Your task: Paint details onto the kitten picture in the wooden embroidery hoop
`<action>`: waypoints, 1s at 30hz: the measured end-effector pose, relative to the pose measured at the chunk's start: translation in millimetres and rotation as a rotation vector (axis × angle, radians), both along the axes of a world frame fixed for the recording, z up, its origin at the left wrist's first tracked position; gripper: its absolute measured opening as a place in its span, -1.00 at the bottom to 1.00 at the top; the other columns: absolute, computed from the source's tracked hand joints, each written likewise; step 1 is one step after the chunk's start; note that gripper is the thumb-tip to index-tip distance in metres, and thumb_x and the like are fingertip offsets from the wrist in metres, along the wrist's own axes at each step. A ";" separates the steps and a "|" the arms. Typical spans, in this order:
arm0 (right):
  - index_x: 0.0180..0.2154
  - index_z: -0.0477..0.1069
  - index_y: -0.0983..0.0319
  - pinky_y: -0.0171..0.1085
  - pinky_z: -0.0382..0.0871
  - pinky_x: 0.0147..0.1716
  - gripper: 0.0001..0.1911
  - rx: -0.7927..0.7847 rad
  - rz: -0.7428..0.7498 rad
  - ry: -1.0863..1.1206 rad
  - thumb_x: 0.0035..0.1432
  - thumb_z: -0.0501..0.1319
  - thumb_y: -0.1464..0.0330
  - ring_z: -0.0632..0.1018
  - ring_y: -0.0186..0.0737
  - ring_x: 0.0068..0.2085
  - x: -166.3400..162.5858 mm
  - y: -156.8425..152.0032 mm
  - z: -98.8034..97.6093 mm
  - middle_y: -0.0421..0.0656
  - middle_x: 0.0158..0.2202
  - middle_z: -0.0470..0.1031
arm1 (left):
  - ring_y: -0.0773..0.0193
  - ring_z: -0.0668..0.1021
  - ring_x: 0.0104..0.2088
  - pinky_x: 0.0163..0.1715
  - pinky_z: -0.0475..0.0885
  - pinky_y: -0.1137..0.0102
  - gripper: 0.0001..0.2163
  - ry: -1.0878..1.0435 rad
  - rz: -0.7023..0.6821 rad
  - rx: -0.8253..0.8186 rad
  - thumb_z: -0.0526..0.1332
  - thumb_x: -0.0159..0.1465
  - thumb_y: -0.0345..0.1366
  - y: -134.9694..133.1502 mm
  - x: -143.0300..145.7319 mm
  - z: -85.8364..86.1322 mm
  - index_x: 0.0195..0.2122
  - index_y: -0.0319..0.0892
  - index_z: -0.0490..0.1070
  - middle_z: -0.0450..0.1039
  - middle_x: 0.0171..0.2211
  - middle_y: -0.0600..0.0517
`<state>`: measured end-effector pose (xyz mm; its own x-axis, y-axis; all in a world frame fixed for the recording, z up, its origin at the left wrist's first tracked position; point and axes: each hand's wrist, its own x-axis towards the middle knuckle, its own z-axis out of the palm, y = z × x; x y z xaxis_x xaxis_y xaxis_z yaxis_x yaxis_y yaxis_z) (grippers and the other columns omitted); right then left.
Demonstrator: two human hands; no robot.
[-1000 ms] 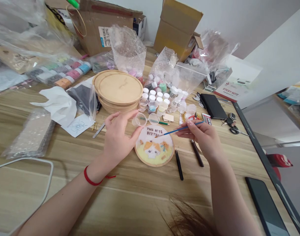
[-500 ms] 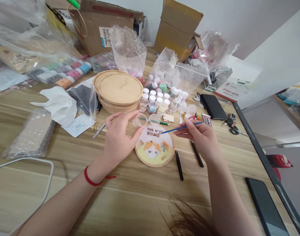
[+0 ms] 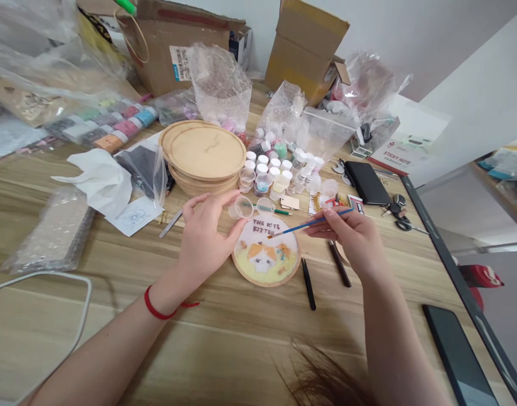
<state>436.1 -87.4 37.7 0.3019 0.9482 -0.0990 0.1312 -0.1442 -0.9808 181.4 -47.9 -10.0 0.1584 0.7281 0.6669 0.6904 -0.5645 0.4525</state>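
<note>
My left hand pinches a small transparent plastic cup between thumb and fingers, just above the rim of a round wooden hoop. The hoop holds a painted cat picture in orange, white and yellow, with dark lettering reading "THE KIT KITTEN". A second small cup stands beside the first. My right hand grips a thin blue-handled paintbrush, and its tip hovers over the picture just below the lettering. I cannot tell whether the tip touches the surface.
Black tweezers and a dark tool lie near my right hand. Behind stand stacked wooden discs, several small paint jars, and plastic bags. A phone lies at right, near the table's dark edge.
The brush tip has shifted slightly down the picture, from the lettering to just below it. My left hand and the cup have edged slightly right.
</note>
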 end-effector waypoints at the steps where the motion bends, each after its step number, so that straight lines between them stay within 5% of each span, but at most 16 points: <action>1: -0.39 0.57 0.27 -0.17 0.70 -0.32 -0.54 0.019 -0.017 0.005 0.03 0.44 -0.02 0.71 -0.13 -0.42 0.4 -1.3 2.9 -0.05 -0.42 0.67 | 0.08 0.65 -0.07 0.11 0.39 0.11 -0.63 0.002 -0.003 -0.024 0.33 0.27 -0.26 0.0 0.0 0.0 0.09 -0.06 0.36 0.63 -0.05 -0.01; 9: -0.36 0.57 0.19 -0.15 0.68 -0.28 -0.74 0.258 -0.071 0.025 0.20 0.37 0.13 0.71 -0.15 -0.39 -10.1 -14.3 22.7 -0.13 -0.37 0.68 | 0.10 0.64 -0.01 0.15 0.35 0.12 -0.61 0.030 -0.083 -0.096 0.32 0.27 -0.34 -1.8 1.4 -1.2 0.12 -0.06 0.35 0.63 -0.02 0.01; 15: -0.26 0.61 0.13 -0.02 0.64 -0.05 -0.75 0.313 0.064 -0.097 0.25 0.32 0.10 0.72 -0.08 -0.19 -33.0 -21.9 19.9 -0.12 -0.25 0.69 | 0.12 0.64 -0.02 0.19 0.32 0.10 -0.62 0.032 -0.177 -0.054 0.32 0.30 -0.29 -4.5 2.2 -2.0 0.12 -0.04 0.33 0.64 -0.04 0.02; 20: -0.21 0.63 0.16 -0.02 0.64 -0.07 -0.75 0.310 0.200 -0.285 0.30 0.28 0.15 0.72 -0.05 -0.16 -35.2 -26.3 18.5 -0.07 -0.21 0.70 | 0.14 0.66 -0.07 0.21 0.34 0.10 -0.66 0.017 -0.184 -0.013 0.31 0.32 -0.26 -5.4 1.5 -1.8 0.11 -0.02 0.38 0.65 -0.07 0.03; 25: -0.32 0.58 0.20 -0.09 0.70 -0.25 -0.66 0.183 0.056 0.023 0.21 0.34 0.05 0.73 -0.07 -0.34 -37.5 -17.5 10.1 -0.09 -0.38 0.70 | 0.14 0.68 -0.13 0.21 0.35 0.06 -0.72 0.042 -0.168 -0.001 0.30 0.33 -0.24 -5.1 1.6 -0.8 0.06 -0.01 0.44 0.67 -0.11 0.03; 30: -0.31 0.58 0.23 -0.10 0.70 -0.15 -0.65 -0.003 0.092 0.303 0.19 0.36 0.06 0.75 -0.03 -0.25 -33.3 -1.6 -8.7 -0.02 -0.33 0.72 | 0.11 0.66 -0.05 0.17 0.40 0.09 -0.70 0.031 -0.112 0.026 0.31 0.32 -0.21 -4.6 1.1 0.3 0.07 0.00 0.43 0.66 -0.08 0.03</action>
<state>402.8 -89.0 28.9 0.1708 0.9699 -0.1738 -0.1546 -0.1478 -0.9769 182.5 -52.5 -9.7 0.2584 0.6871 0.6791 0.6354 -0.6504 0.4163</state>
